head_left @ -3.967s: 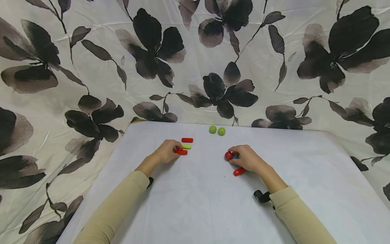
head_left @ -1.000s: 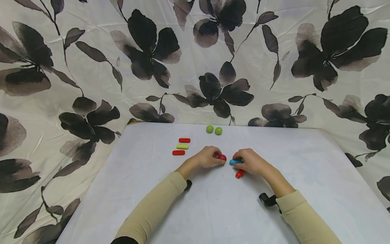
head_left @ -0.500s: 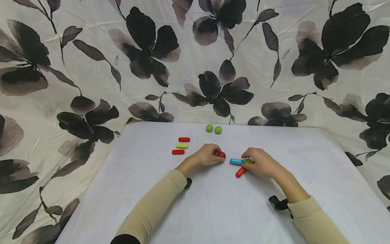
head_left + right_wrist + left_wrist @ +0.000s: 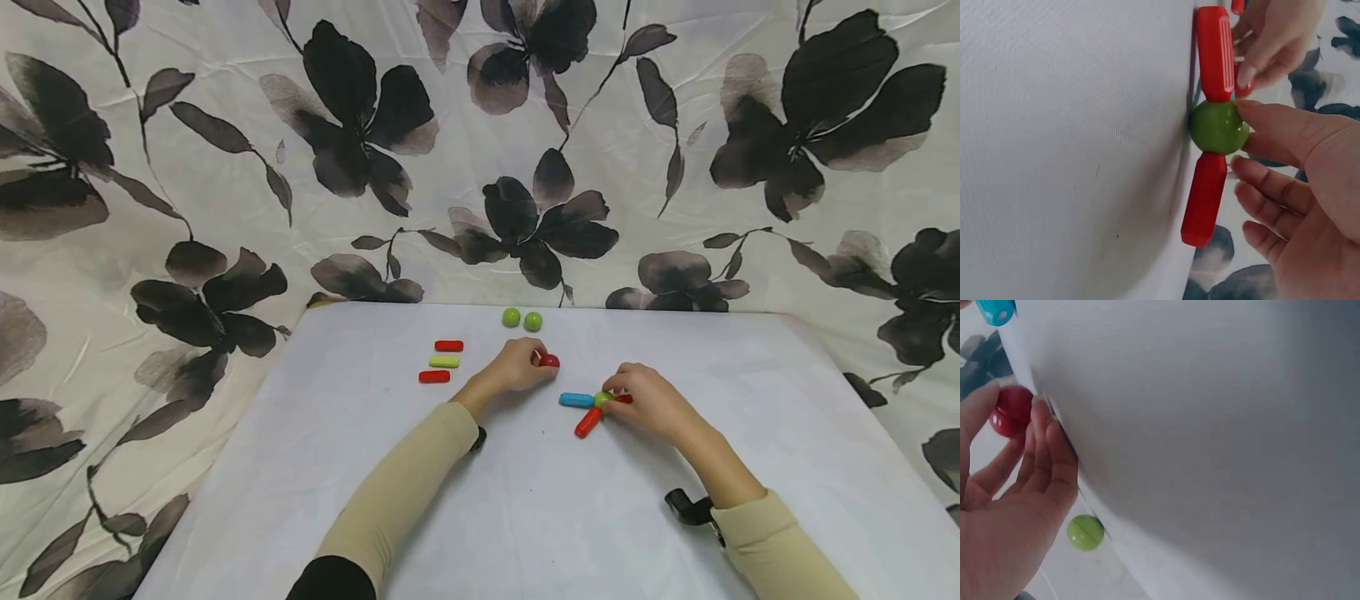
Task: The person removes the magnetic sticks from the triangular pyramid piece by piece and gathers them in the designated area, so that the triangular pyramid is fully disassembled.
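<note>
My left hand (image 4: 517, 367) pinches a red ball (image 4: 1012, 411) between thumb and fingers, above the middle of the table. To its right, my right hand (image 4: 647, 402) pinches a green ball (image 4: 1219, 127) with rods joined to it. In the head view a blue rod (image 4: 576, 400) points left from that ball and a red rod (image 4: 588, 422) points toward the front. Another red rod (image 4: 624, 398) is partly covered by the right fingers. The right wrist view shows both red rods on opposite sides of the ball; the blue one is mostly hidden there.
Two green balls (image 4: 512, 317) sit near the back edge of the white table (image 4: 525, 517). On the left lie a red rod (image 4: 448, 346), a yellow-green rod (image 4: 444, 362) and another red rod (image 4: 434, 377). Floral cloth (image 4: 420, 192) hangs behind.
My left hand left the rods at the left, took the red ball from near my right hand, then shifted slightly back. My right hand's grip went from the blue rod to the green ball.
</note>
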The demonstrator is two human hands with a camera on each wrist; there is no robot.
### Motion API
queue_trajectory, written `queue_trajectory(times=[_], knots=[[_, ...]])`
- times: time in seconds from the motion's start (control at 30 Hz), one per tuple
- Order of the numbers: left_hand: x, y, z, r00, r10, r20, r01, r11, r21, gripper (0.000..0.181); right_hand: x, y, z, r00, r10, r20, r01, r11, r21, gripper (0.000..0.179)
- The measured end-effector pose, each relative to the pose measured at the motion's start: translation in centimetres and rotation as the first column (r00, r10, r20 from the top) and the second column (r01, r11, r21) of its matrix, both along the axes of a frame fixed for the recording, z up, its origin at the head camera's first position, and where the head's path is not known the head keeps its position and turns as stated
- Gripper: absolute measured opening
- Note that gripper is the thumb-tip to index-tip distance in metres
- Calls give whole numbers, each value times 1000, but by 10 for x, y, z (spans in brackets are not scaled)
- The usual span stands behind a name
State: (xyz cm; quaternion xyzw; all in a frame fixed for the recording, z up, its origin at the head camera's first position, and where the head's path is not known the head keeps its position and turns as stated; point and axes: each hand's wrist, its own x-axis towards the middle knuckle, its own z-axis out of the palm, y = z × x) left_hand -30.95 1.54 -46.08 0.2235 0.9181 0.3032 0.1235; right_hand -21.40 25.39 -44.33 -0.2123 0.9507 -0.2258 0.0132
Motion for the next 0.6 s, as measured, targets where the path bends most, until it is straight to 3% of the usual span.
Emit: queue_trajectory(times=[0.23,0.4,0.6], knots=[[-19,32,-2,989,134,-63,-133,991,10,33,-1,-2,-2,1000,-18,-5,18,1000,6,15],[-30,50,-4,971,213,-112,-221,974,-57,35,-1,-1,-4,1000,-14,-17,13,1000,-2,14],[-39,63,-3,947,291,-135,-302,951,-71,35,-2,1,-5,999,-22,-26,22,1000,-3,15]])
